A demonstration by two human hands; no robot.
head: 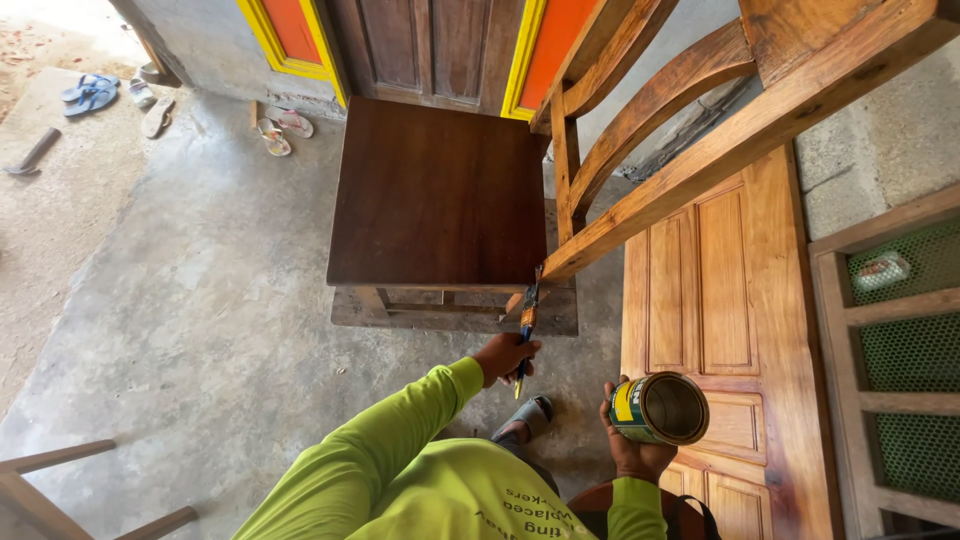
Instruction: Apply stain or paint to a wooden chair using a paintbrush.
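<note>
My left hand [503, 357] grips a paintbrush [527, 318] by its handle, bristles up. The bristles touch the low end of a slanted rail of a light wooden chair frame [700, 150], next to the corner of a dark brown square table top [435, 190]. My right hand [632, 452] holds an open round tin can [660, 408], green and yellow outside, tipped so its mouth faces right. The can hangs over a varnished wooden door panel [720, 300] lying flat.
A mesh-fronted wooden frame [900, 350] stands at the right. Several sandals [275, 135] lie on the concrete floor at the back left, by an orange and yellow doorway [295, 35]. My sandalled foot [525, 420] is below the brush. Wooden bars [60, 480] poke in bottom left.
</note>
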